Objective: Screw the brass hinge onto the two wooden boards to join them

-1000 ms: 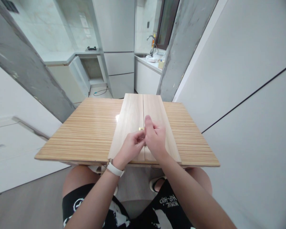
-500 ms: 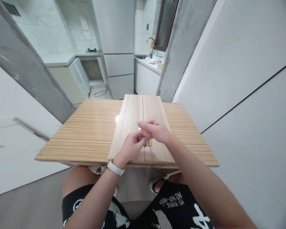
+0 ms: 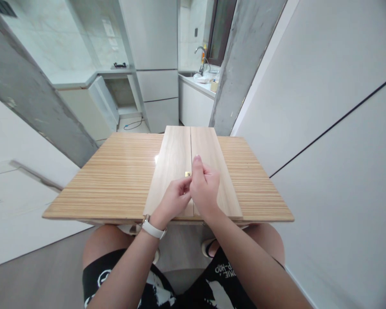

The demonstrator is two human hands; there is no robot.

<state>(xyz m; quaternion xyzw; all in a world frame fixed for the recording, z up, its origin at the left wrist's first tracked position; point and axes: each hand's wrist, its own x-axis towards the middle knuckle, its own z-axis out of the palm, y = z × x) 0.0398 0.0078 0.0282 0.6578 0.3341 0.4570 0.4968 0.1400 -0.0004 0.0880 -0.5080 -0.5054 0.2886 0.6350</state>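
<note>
Two pale wooden boards [image 3: 176, 167] lie flat, side by side, on a striped light-brown wooden table [image 3: 116, 180]. Their long edges touch, and a thin line runs between them.

A small shiny gold metal piece [image 3: 188, 174] sits right on that line, near the middle of the boards. Only a little corner of it shows, because the hands cover the rest.

The left hand [image 3: 173, 199] rests on the left board. Its fingers are curled in, and the tips press down just beside the gold piece. A white band [image 3: 153, 229] is on this wrist.

The right hand [image 3: 205, 186] is touching the left hand. Its fingers are bent and pinched together over the gold piece, with one fingertip poking up in front. I cannot tell if they hold anything small.

The person sits with bare knees under the table edge and wears black shorts with white print [image 3: 225, 274].

Far behind the table is a white kitchen counter with a silver tap [image 3: 201, 58].
</note>
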